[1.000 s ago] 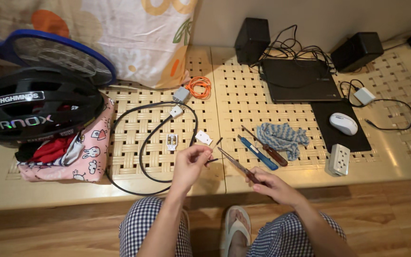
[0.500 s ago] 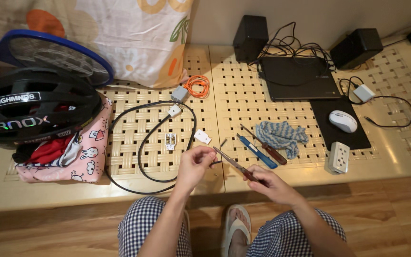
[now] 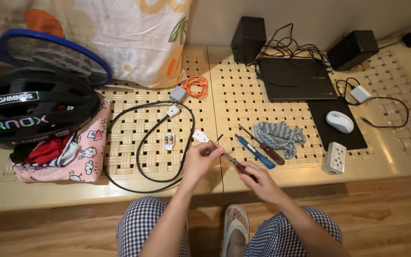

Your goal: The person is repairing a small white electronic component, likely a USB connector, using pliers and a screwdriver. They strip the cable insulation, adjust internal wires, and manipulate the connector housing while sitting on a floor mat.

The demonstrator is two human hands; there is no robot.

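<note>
Head view: the left hand (image 3: 200, 159) is closed, its fingers pinched on a small white plug piece (image 3: 200, 136) held just above the near edge of the woven bench (image 3: 243, 102). The right hand (image 3: 258, 178) is closed around the dark red handle of a screwdriver (image 3: 224, 156), whose shaft slants up and left to meet the fingers of the left hand; whether the tip actually touches the white piece is hard to tell from here.

A black cable (image 3: 143, 143) loops on the bench left of the hands, with a white plug end (image 3: 172, 111) at its far side and a small metal part (image 3: 169, 141) lying inside the loop. Just right of the hands lie a blue screwdriver (image 3: 255, 152) and a dark-handled one (image 3: 262, 145), side by side, next to a blue-grey rag (image 3: 279, 135). Further right stands a white socket block (image 3: 335, 158), and beyond it a white mouse (image 3: 339, 122) on a black mat. A closed laptop (image 3: 296, 78) sits at the far side between two black speakers (image 3: 248, 32). A coiled orange cable (image 3: 196, 86) lies near the middle far edge. At far left a black helmet (image 3: 32, 107) rests on a pink cloth bag (image 3: 79, 157).
</note>
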